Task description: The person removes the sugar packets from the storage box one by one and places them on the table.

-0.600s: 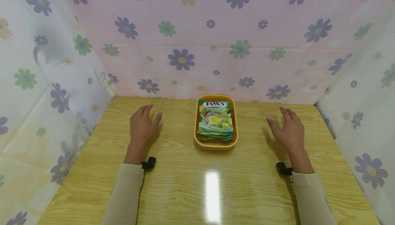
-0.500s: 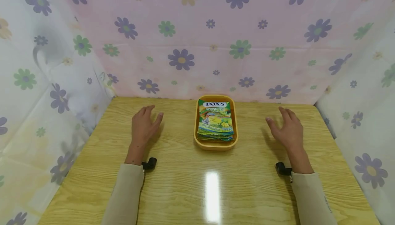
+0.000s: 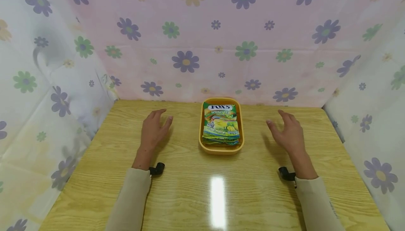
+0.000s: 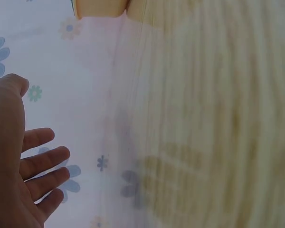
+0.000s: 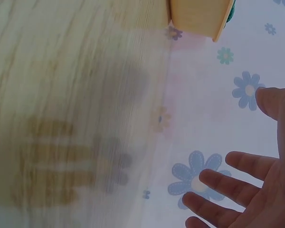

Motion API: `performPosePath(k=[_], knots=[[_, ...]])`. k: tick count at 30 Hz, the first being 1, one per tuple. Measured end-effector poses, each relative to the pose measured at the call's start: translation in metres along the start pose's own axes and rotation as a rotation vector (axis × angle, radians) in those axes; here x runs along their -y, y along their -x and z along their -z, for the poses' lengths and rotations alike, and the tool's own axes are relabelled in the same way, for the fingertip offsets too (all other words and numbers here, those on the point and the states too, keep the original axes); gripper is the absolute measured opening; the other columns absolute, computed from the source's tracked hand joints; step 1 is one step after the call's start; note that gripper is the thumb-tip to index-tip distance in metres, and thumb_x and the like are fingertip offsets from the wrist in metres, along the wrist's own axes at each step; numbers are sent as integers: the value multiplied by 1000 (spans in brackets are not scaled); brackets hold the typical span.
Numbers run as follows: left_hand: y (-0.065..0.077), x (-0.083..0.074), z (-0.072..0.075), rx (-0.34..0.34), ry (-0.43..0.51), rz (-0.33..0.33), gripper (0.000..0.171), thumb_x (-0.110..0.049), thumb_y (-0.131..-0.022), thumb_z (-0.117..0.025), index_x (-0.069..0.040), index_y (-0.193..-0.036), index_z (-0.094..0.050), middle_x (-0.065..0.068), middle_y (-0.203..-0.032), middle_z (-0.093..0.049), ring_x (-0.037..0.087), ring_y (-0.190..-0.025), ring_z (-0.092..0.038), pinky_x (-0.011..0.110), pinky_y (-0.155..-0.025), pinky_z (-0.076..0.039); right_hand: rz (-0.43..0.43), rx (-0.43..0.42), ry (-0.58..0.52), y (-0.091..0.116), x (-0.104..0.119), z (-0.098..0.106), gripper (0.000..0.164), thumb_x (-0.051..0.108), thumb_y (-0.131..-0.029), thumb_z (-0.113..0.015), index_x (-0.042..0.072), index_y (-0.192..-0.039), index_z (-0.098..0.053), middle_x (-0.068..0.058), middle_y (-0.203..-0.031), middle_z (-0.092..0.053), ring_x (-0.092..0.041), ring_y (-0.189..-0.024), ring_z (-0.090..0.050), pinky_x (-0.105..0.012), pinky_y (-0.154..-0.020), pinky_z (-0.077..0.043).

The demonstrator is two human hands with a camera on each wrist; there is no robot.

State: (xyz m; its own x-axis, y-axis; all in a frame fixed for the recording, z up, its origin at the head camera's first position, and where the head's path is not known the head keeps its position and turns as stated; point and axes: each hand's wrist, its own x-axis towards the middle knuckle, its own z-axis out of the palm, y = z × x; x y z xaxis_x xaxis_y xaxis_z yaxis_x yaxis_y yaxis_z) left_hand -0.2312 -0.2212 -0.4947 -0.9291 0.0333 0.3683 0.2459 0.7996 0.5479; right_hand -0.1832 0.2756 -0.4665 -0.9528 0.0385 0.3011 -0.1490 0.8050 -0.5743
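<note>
I see the left hand (image 3: 154, 129) and the right hand (image 3: 288, 132) released, fingers loosely spread, holding nothing. Between them, touching neither, an orange-yellow, rounded rectangular plastic tray (image 3: 221, 151) holds flat glossy green-and-yellow packets (image 3: 220, 123), on the wood-grain bench (image 3: 183, 188). I judge this step is before contact; the next move calls for reaching inward.

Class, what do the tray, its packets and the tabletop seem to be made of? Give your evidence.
Tray: probably plastic; smooth, with rounded, moulded-looking corners.
Packets: likely thin plastic film, perhaps foil-lined; printed, slightly shiny, with crinkled edges.
Tabletop: wood or wood-look laminate; grain lines show, and the glossy finish reflects light.
</note>
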Motion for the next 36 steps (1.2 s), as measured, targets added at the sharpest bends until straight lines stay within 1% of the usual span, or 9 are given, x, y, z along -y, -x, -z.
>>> performPosePath(k=[5, 9, 16, 21, 25, 29, 32, 36], knots=[[-1, -6, -3, 36, 20, 13, 55, -41, -108, -61, -2, -148, -59, 25, -146, -58, 47, -133, -55, 65, -112, -40, 6, 9, 0, -3, 4, -1, 70, 44, -107, -61, -3, -157, -46, -36, -153, -46, -62, -137, -42, -78, -105, -34], [-2, -10, -7, 49, 46, 17, 55, -41, -109, -60, -2, -148, -59, 25, -147, -57, 46, -133, -55, 64, -111, -41, 12, 21, -12, -7, 6, -3, 70, 44, -107, -62, -2, -157, -47, -35, -154, -46, -60, -139, -42, -77, -107, -34], [-2, -20, -13, 90, 127, 33, 56, -45, -110, -57, -5, -149, -59, 21, -148, -57, 43, -135, -54, 62, -112, -42, 10, 46, -19, -9, 11, -9, 70, 44, -107, -61, -3, -157, -46, -35, -154, -46, -59, -137, -45, -75, -106, -38], [-1, -27, -19, 113, 197, 50, 55, -45, -110, -56, -6, -149, -59, 17, -146, -59, 40, -135, -55, 60, -112, -42, 16, 54, -31, -10, 16, -13, 68, 42, -108, -61, -4, -156, -47, -34, -154, -47, -58, -136, -46, -74, -107, -38], [1, -33, -25, 127, 239, 62, 54, -44, -110, -56, -6, -149, -60, 16, -140, -63, 37, -132, -57, 60, -109, -44, 11, 63, -43, -10, 19, -17, 67, 41, -108, -61, -4, -155, -48, -34, -153, -47, -57, -136, -47, -73, -107, -39], [0, -38, -33, 138, 280, 63, 53, -43, -111, -56, -6, -148, -60, 16, -136, -66, 35, -129, -60, 58, -107, -46, 13, 73, -50, -11, 23, -20, 66, 41, -108, -61, -5, -154, -48, -34, -152, -48, -56, -136, -48, -72, -107, -40], [-2, -40, -41, 146, 310, 61, 53, -44, -111, -56, -6, -147, -61, 15, -133, -67, 33, -125, -62, 55, -105, -50, 32, 60, -53, -12, 26, -21, 64, 38, -108, -62, -6, -153, -50, -34, -150, -51, -55, -134, -49, -71, -107, -40], [-4, -46, -47, 145, 360, 61, 52, -44, -111, -56, -6, -146, -62, 14, -125, -70, 31, -117, -66, 51, -100, -54, 44, 46, -64, -16, 30, -23, 61, 34, -108, -64, -7, -151, -51, -33, -147, -53, -54, -134, -50, -70, -107, -41]])
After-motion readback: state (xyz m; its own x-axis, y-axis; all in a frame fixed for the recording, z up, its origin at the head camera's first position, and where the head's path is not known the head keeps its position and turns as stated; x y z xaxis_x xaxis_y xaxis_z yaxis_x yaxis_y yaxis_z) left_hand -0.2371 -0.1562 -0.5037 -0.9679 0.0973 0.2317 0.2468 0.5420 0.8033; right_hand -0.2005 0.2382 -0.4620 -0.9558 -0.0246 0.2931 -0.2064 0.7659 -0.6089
